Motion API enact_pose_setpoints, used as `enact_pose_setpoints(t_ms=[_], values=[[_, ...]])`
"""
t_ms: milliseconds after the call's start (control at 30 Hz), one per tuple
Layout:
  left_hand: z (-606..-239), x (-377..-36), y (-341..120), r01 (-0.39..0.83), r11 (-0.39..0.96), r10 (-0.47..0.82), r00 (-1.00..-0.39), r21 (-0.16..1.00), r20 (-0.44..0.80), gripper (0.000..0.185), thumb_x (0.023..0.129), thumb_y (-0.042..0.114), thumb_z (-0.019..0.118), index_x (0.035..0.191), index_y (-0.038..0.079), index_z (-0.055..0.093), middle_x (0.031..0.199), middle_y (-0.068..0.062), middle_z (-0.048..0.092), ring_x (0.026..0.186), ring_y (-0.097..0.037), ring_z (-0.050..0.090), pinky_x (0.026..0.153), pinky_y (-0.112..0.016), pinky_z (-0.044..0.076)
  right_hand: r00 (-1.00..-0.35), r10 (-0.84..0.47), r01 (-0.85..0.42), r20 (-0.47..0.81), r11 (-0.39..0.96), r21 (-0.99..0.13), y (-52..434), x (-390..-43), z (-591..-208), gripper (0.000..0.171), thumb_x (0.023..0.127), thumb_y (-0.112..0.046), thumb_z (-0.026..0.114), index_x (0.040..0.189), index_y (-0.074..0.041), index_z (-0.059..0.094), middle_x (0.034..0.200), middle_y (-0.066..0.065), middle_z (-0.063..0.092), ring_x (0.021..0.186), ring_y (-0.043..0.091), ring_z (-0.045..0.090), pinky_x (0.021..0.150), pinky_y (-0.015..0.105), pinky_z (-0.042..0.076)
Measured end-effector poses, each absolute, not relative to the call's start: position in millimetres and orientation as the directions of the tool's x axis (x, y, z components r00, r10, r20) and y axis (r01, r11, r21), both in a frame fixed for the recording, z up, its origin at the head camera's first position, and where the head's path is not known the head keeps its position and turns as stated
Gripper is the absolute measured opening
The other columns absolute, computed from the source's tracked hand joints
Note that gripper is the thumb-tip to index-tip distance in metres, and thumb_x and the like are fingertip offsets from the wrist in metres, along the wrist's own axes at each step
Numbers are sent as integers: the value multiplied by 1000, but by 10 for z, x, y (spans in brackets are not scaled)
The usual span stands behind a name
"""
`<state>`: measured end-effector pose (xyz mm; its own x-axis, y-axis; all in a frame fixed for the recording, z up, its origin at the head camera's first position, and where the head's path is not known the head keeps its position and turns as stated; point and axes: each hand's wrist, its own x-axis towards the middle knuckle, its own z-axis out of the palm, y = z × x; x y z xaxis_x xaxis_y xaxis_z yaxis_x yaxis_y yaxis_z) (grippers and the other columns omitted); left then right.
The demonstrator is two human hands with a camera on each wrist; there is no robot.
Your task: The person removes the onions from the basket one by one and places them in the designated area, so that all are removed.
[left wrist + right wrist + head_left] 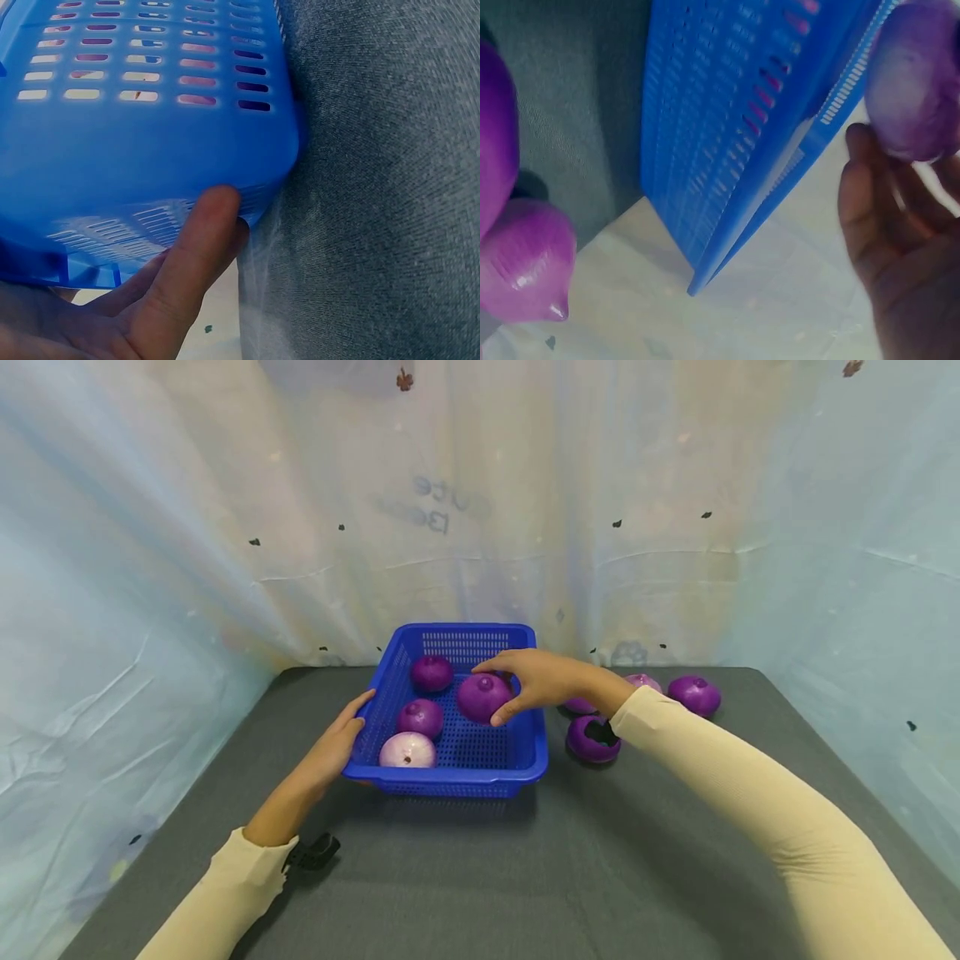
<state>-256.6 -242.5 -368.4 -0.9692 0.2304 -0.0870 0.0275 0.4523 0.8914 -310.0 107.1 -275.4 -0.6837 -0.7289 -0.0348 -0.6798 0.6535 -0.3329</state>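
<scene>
My right hand (536,681) holds a purple onion (482,697) over the right half of a blue plastic basket (450,774), its thumb and fingers curled round the onion's side. In the right wrist view that same onion (911,82) sits at the fingertips. At the basket's left side is my left hand (333,747), gripping the rim; the left wrist view shows a digit pressed on the slotted outer wall (150,157). Inside the basket, along its left, lie two purple onions (431,673) and a paler pinkish-white onion (407,750).
Right of the basket, several more onions lie on the dark grey table (600,877), partly behind my right forearm. One purple piece (592,749) shows a dark opening; another whole onion (694,695) is farther right. A pale curtain (480,527) surrounds the table's back and sides.
</scene>
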Motion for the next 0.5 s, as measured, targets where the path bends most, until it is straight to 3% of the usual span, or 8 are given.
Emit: enact_pose_setpoints(t_ms=[333,500], values=[[-3679,-2571,-2419,43,446,227,-972,894,-67,53,109,31,17,160,37,6,167,-17,5,144,-54,26,107,-73,30,-774,-634,-589,9,714,-377,1212,-2885,-2801,89,79,-52,79,151,-14,43,152,9,47,141,30,43,112,49,40],[-3671,-2542,-2407,28,451,222,-972,892,-81,53,109,30,16,160,37,6,167,-17,4,142,-55,28,105,-72,34,-816,-574,-535,66,707,-463,1385,-2734,-2828,91,77,-53,80,151,-17,42,145,5,54,122,22,58,100,45,51]])
